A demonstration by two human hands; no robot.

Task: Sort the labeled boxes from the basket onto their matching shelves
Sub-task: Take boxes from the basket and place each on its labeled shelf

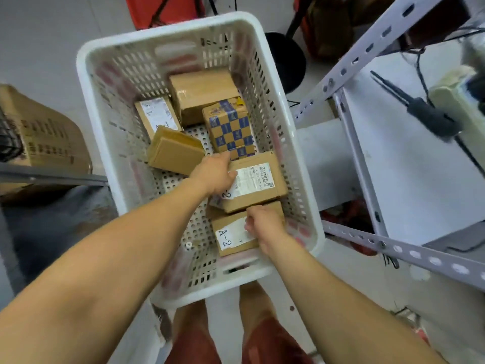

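A white slotted basket (105, 106) on the floor holds several cardboard boxes. My left hand (215, 176) grips the left edge of a brown box with a barcode label (262, 185), whose marking ends in "-2". My right hand (265, 227) closes on the near box labelled "A-2" (231, 240), at the basket's near right corner. Further in lie a blue-checkered box (231, 130), a plain brown box (175, 151), a white-labelled box (156, 116) and a taped brown box (202, 93).
A white metal shelf rack (393, 179) with slotted uprights stands to the right, with a black tool and cables on it. A grey shelf with a large cardboard box (44, 137) is at the left. A black round stand base (286, 59) sits behind the basket.
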